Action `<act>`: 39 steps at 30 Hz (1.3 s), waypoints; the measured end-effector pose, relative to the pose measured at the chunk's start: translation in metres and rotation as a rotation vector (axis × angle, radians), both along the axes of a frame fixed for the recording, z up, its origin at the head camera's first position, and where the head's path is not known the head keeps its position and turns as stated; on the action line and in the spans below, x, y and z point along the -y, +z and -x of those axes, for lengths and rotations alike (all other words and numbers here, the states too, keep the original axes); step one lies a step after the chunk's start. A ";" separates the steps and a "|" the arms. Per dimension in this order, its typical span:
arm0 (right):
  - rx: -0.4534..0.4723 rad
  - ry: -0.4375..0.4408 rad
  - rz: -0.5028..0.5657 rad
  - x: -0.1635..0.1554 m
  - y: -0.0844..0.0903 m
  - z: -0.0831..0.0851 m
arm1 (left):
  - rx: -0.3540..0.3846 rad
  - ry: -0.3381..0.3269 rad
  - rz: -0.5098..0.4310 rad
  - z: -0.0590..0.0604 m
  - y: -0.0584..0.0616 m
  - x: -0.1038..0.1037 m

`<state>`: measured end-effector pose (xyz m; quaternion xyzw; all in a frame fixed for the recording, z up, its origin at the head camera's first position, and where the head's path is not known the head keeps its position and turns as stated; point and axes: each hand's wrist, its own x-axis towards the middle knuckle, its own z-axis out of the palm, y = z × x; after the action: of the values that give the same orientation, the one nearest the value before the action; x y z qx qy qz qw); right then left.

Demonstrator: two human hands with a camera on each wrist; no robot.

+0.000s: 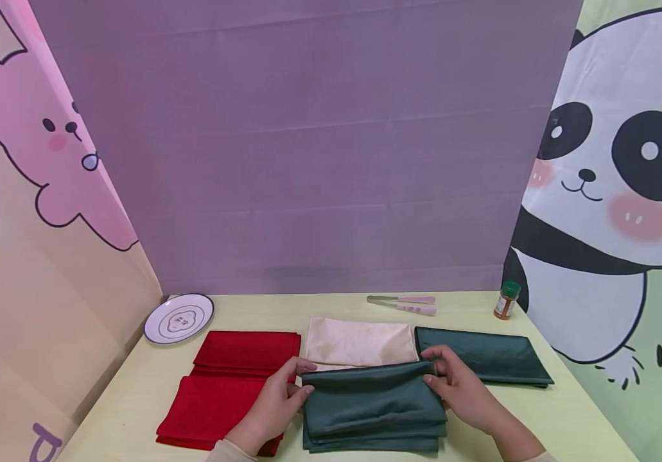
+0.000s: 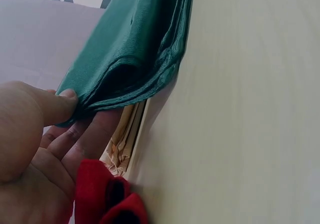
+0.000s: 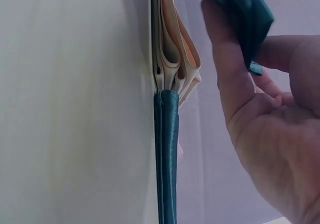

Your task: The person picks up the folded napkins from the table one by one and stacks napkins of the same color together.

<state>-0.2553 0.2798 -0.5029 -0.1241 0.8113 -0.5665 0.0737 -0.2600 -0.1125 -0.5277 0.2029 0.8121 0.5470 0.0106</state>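
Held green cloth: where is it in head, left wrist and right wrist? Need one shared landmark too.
Head: held green cloth at bottom centre, between left hand and right hand.
Left wrist: upper left to top centre, its near end pinched.
Right wrist: top right, a corner pinched; the green at lower centre is the other green cloth.
Shared landmark: cream cloth, partly visible in all three.

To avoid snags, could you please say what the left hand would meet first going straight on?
Past the pinched green cloth, the left hand would likely meet the cream cloth; depth is unclear.
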 end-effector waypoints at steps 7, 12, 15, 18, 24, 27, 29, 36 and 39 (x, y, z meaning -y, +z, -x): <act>-0.023 -0.002 0.071 -0.001 0.000 0.000 | 0.018 -0.011 -0.034 0.000 -0.002 -0.001; -0.061 -0.047 0.050 0.000 0.000 -0.001 | 0.030 -0.005 -0.041 0.000 -0.002 -0.001; -0.085 -0.085 0.027 0.001 0.000 -0.002 | 0.024 0.003 -0.032 0.000 -0.002 -0.001; -0.111 -0.106 0.002 0.002 -0.001 -0.003 | 0.011 0.012 -0.017 0.000 -0.001 -0.002; -0.140 -0.139 -0.064 0.003 -0.001 -0.001 | 0.017 0.028 0.007 -0.002 0.001 -0.003; -0.125 -0.164 -0.078 0.003 0.000 -0.001 | 0.035 0.034 0.018 -0.002 0.002 -0.003; -0.108 -0.176 -0.071 0.003 0.000 0.000 | 0.047 0.029 0.013 -0.002 0.002 -0.003; -0.050 -0.198 -0.046 0.004 0.002 0.000 | 0.062 0.007 -0.003 -0.001 0.001 -0.003; -0.034 -0.205 -0.053 0.004 0.003 0.000 | 0.065 0.001 -0.007 -0.001 0.001 -0.003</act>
<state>-0.2548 0.2756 -0.4995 -0.0483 0.8357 -0.5471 0.0049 -0.2590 -0.1095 -0.5266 0.1847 0.8096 0.5560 0.0359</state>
